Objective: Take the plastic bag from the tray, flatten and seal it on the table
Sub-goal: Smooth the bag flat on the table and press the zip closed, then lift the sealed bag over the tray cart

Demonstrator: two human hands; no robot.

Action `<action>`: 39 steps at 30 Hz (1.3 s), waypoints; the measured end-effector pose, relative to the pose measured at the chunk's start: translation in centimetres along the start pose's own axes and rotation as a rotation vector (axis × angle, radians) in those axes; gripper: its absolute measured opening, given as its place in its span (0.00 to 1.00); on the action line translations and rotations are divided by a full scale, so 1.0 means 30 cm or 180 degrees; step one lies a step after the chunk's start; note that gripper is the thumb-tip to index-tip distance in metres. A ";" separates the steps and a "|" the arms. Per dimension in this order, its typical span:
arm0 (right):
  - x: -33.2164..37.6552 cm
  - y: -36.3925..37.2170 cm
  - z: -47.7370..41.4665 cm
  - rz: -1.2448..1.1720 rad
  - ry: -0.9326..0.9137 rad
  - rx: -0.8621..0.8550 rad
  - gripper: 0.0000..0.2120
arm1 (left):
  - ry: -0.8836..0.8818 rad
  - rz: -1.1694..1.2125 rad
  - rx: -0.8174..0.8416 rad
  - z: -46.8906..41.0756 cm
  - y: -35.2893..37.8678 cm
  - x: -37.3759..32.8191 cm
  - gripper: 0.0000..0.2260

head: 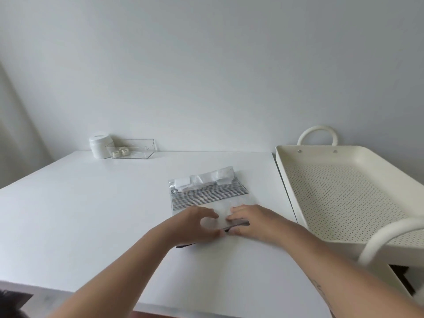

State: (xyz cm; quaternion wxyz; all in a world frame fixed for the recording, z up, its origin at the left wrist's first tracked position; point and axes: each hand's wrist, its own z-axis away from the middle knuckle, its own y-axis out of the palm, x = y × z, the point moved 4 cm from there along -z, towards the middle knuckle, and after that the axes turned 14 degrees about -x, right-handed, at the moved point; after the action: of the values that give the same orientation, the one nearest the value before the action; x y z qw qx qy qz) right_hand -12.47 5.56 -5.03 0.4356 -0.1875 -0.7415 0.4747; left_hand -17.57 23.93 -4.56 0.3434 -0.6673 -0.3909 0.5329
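A clear plastic bag (207,193) lies flat on the white table (103,203), holding striped cloth and white folded items at its far end. Both hands rest on the bag's near end, where a dark zip strip runs. My left hand (195,226) pinches that near edge with thumb and fingers. My right hand (250,220) presses down on the same edge just to the right, fingertips touching the strip. The cream perforated tray (344,193) with looped handles stands to the right of the table with nothing in it.
At the table's far left corner stand a white jar (100,145) and a clear plastic box (133,149) with two small round items inside. The wall is directly behind the table. The tray sits on a cart beside the table's right edge.
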 end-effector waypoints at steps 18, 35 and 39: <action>0.311 -0.585 -0.267 0.0478 -0.0059 -0.1475 0.07 | 0.0230 -0.0944 -0.1148 -0.267 -0.657 -0.284 0.06; 0.110 -1.178 -0.110 0.0662 0.0820 -0.0346 0.02 | 0.0208 -0.0041 0.0426 -0.533 -0.679 -0.840 0.08; -0.002 -1.265 -0.093 0.0792 0.0983 -0.0398 0.02 | 0.0351 0.0061 0.0540 -0.609 -0.622 -0.947 0.09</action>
State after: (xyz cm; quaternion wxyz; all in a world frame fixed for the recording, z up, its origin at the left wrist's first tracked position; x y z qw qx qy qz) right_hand -5.01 -11.16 28.31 0.4696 -0.3749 -0.6651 0.4435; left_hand -6.17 6.51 27.91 0.4145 -0.6679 -0.3185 0.5298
